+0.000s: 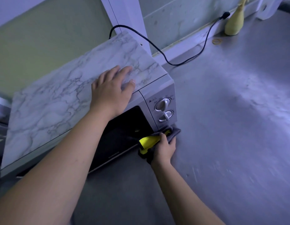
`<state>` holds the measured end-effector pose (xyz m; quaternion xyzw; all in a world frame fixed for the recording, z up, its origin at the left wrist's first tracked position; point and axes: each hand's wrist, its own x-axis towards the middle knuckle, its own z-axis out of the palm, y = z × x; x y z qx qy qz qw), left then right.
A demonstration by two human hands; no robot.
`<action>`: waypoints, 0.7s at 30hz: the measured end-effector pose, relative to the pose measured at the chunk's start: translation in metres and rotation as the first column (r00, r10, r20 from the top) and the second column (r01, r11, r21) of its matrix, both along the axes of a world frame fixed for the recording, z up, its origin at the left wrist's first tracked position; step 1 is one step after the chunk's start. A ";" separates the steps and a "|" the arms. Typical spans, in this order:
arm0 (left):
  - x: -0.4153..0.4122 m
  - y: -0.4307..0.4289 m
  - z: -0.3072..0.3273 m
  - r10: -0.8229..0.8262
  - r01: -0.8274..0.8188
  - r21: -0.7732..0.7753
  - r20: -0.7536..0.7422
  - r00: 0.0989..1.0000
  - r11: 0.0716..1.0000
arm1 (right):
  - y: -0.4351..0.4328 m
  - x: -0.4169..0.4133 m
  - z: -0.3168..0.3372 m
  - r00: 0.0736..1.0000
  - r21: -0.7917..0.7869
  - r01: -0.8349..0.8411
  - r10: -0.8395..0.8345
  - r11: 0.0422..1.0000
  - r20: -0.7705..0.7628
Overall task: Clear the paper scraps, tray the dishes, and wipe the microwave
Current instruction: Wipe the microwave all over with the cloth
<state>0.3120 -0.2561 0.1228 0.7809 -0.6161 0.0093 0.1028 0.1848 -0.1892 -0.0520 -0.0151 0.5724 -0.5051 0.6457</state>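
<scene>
The left hand (pixel 111 88) lies flat on the marbled top of the microwave (pixel 51 103), fingers straight and close together, probably steadying it, while the right hand (pixel 163 149), fingers curled, grips the grey-and-yellow cloth (pixel 148 141) against the front's bottom corner, at 6 o'clock from the 2 dials (pixel 162 105).

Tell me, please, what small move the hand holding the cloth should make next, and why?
Probably slide the cloth up over the dial panel. The right hand grips the cloth at the lower front corner of the microwave, just below that panel, while the left hand rests flat on the top, seemingly steadying it. The panel looks like the nearest surface to wipe.
</scene>
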 end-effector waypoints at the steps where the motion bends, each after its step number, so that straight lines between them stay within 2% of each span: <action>1: 0.000 0.000 0.000 0.002 -0.002 -0.005 0.001 1.000 1.000 | 0.001 -0.010 -0.001 1.000 0.008 -0.002 0.002 1.000 0.003; 3: -0.001 0.000 0.000 0.002 -0.002 -0.010 0.004 1.000 1.000 | 0.002 -0.031 -0.002 0.997 -0.028 0.028 -0.030 0.999 -0.065; 5: -0.001 0.000 0.001 0.001 -0.001 -0.010 0.009 1.000 1.000 | -0.006 -0.048 -0.001 0.986 -0.163 0.013 -0.040 0.987 -0.160; 8: -0.002 0.000 0.001 -0.002 0.002 -0.006 0.009 1.000 1.000 | -0.030 -0.046 0.004 0.962 -0.373 -0.188 0.093 0.909 -0.258; 10: -0.001 -0.001 0.000 -0.002 0.002 -0.005 0.009 1.000 1.000 | -0.039 -0.029 0.010 0.916 -0.437 -0.315 0.149 0.842 -0.374; 12: -0.001 0.000 0.000 0.000 0.000 -0.010 0.009 1.000 1.000 | -0.037 -0.015 0.012 0.875 -0.393 -0.349 0.145 0.851 -0.462; 15: -0.002 0.000 0.000 -0.007 0.007 -0.016 0.016 1.000 1.000 | -0.030 -0.004 0.004 0.851 -0.359 -0.361 0.146 0.861 -0.505; 21: -0.002 0.000 0.000 0.007 -0.006 -0.019 0.018 1.000 1.000 | -0.017 0.017 0.008 0.889 -0.272 -0.355 0.233 0.894 -0.394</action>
